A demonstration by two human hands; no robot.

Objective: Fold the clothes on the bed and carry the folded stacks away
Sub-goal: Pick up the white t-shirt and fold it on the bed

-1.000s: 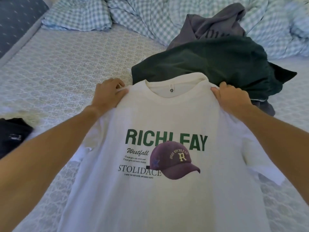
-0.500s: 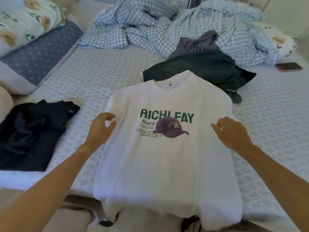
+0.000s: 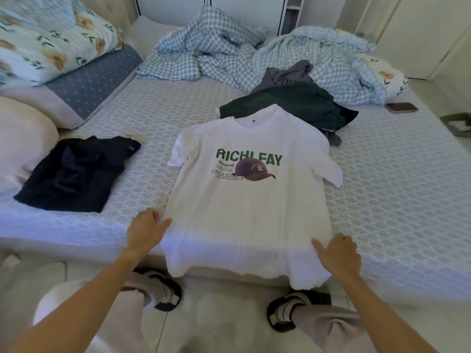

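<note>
Both hands have slid down from the shirt's middle to its lower part since half a second ago, and the view has pulled back to take in more of the bed. At the near left side of the white T-shirt (image 3: 244, 207), the left hand (image 3: 145, 231) has its thumb pointing toward the fabric's left edge and its fingers curled; whether they pinch the cloth cannot be told. At the lower right side, the right hand (image 3: 337, 253) rests with its thumb lying on the fabric and its fingers bent at the shirt's edge; again its hold on the cloth is not clear.

This T-shirt lies face up and spread flat on the bed (image 3: 395, 174), collar toward the far side, with green lettering and a purple cap printed on the chest. Its hem hangs over the near edge of the mattress, above the person's feet.

A dark green garment (image 3: 288, 105) lies crumpled just beyond the collar, touching it, and a grey garment (image 3: 285, 73) sits partly under it on the far side. To the left, well apart from the T-shirt, a folded black garment (image 3: 74, 174) lies near the bed's edge. Blue checked bedding (image 3: 229, 54) is bunched along the far side, pillows (image 3: 51, 47) are stacked far left, and a phone (image 3: 401, 107) lies far right.
</note>
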